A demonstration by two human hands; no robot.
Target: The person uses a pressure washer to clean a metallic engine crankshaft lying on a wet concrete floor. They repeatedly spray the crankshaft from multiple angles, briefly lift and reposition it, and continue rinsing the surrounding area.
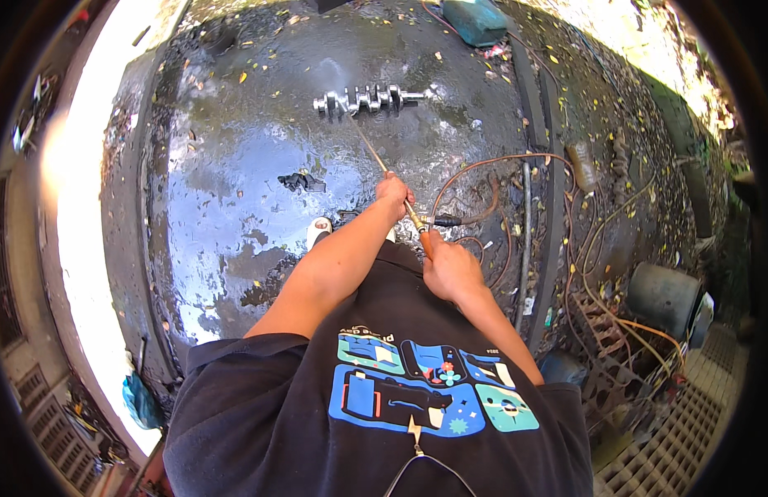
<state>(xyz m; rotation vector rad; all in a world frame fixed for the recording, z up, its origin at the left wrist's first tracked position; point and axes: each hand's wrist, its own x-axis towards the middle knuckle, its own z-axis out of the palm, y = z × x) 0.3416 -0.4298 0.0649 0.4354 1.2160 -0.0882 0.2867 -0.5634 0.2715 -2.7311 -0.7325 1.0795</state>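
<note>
My left hand point(393, 192) is closed around the thin metal tube of a pressure washer lance point(372, 151). Farther back on the same lance, my right hand point(450, 269) grips the orange-brown handle point(426, 242). The lance points away from me, its tip close to a shiny metal crankshaft point(369, 100) lying crosswise on the wet ground. A faint mist hangs just beyond the crankshaft's left half. At the handle, a black connector point(444, 221) joins the lance to a brown hose point(483, 214).
A crumpled black scrap point(302, 182) lies on the wet concrete point(226, 157), left of the lance. The hose point(516, 156) loops to the right across a metal pipe point(526, 240) and a raised edge. A blue-green container point(476, 22) stands far ahead. A dark drum point(664, 295) sits at right.
</note>
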